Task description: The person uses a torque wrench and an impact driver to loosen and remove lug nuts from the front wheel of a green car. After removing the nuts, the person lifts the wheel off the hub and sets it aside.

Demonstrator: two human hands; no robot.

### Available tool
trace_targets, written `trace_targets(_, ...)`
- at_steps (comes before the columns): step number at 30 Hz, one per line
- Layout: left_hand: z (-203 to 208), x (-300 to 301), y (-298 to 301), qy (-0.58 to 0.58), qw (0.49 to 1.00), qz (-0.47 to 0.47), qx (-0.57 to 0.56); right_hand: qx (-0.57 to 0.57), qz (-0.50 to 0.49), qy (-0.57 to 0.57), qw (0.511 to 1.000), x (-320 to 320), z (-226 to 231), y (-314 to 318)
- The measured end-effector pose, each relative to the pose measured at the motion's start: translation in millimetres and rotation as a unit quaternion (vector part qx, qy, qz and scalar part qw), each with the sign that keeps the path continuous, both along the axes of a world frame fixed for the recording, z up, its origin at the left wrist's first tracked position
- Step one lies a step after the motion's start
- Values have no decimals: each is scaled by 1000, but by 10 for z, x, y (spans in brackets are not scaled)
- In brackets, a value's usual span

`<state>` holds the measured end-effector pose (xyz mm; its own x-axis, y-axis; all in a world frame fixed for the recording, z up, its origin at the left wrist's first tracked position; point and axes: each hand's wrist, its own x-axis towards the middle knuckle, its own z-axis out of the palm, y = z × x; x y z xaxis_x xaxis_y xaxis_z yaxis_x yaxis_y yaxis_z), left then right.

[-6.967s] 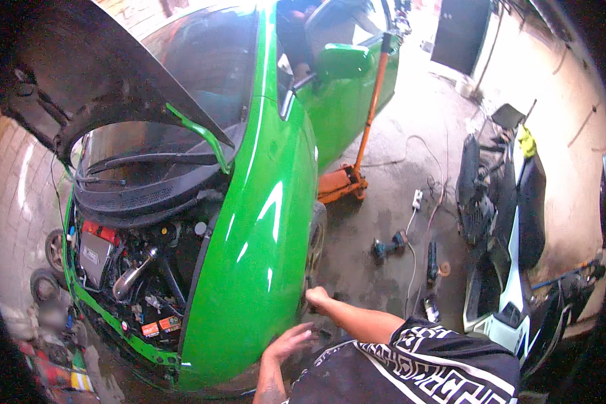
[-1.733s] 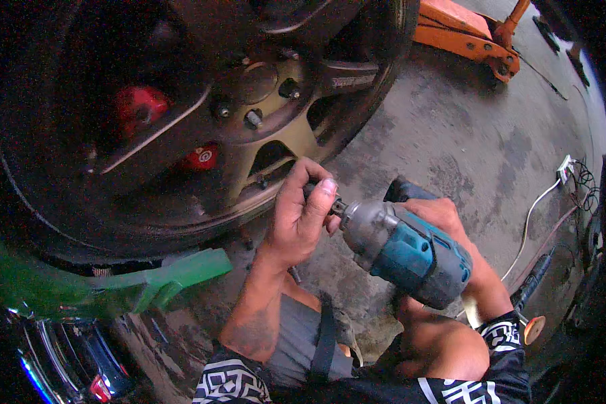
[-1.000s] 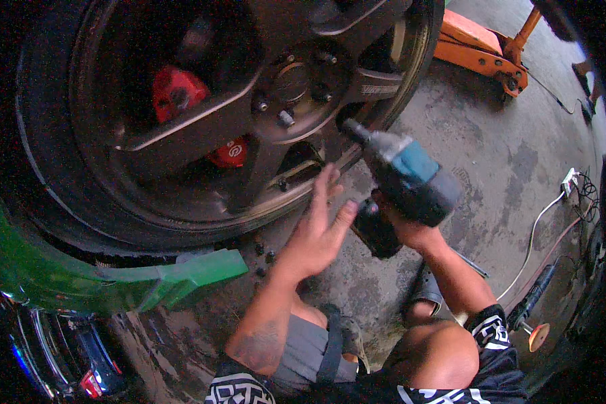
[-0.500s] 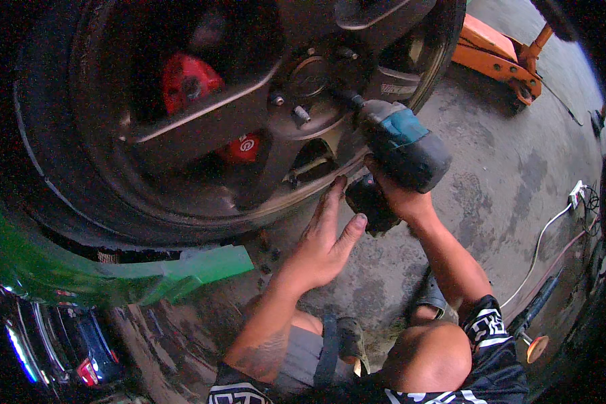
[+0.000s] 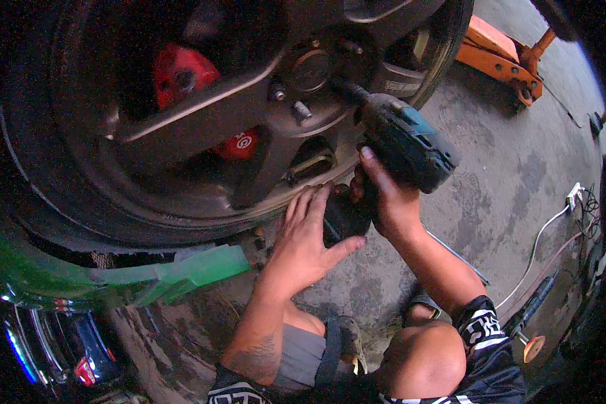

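My right hand is wrapped round the handle of a teal and black cordless impact wrench. Its socket end reaches the wheel hub and hides one of the lug spots. With fingers and thumb spanning it, my left hand cups the battery at the base of the tool. The dark spoked wheel carries several lug nuts around its hub; a silver lug nut shows clearly below the center cap. Behind the spokes sits a red brake caliper.
A green body panel curves under the tire at left. An orange floor jack stands at the far right. White cable and a polisher-like tool lie on the concrete floor at right. A thin rod lies behind my right forearm.
My left hand has moved from beside the tool onto its battery. The impact wrench has rotated, its battery swinging left, and my right hand has turned with it.
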<state>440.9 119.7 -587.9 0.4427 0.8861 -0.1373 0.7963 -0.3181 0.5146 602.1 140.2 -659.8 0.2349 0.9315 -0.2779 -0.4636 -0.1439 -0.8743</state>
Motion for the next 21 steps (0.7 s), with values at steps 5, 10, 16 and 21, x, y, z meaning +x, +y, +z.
trace_targets(5,-46,35,-30,48,998,1,-27,22,-8,-99,995,38,-48,19)
trace_targets(10,-113,42,-60,40,997,13,-63,54,22,-212,975,139,-86,40)
trace_targets(16,-75,58,-89,33,997,29,-56,60,25,-155,986,122,2,62)
trace_targets(21,-35,71,-130,28,999,19,27,33,7,54,998,21,10,71)
